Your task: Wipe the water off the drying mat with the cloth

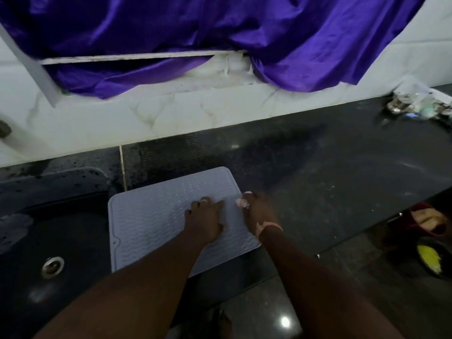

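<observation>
A pale grey ribbed drying mat [151,216] lies on the black counter beside the sink, with small water drops glinting across its upper middle. My left hand [204,217] rests palm down on the mat's right half, fingers fairly straight. My right hand [256,211] is at the mat's right edge with its fingers on or over that edge; whether it pinches the edge is unclear. No wiping cloth is visible in either hand or on the counter.
A black sink [49,228] with a round metal drain [52,266] sits left of the mat. A purple fabric [220,33] hangs over the window ledge behind. Small metal and glass items [415,104] stand at the far right of the dark counter [330,179].
</observation>
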### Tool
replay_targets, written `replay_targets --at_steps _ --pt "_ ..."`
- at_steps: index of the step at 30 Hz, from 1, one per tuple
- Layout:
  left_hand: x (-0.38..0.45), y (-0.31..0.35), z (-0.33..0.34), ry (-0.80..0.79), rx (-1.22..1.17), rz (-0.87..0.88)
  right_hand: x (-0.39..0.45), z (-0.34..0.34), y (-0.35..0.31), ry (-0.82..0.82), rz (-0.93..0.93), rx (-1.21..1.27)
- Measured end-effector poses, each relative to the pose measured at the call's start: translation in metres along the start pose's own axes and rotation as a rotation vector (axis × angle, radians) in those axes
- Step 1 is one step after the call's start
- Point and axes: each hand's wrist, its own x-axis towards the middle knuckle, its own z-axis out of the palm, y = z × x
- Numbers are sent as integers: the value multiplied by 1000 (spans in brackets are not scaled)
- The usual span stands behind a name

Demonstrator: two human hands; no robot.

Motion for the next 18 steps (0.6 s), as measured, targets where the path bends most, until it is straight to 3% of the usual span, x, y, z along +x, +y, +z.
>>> replay_targets --at_steps 2,5,11,18 --pt "16 14 0 -53 67 -21 10 13 -4 -83 -148 -146" --pt "24 21 8 -115 190 -33 14 17 -7 -132 -218 -286" --pt "31 25 7 -158 222 -77 -4 -21 24 -346 -148 -209" --pt "23 33 0 -229 170 -113 -30 -53 27 -558 -138 -335"
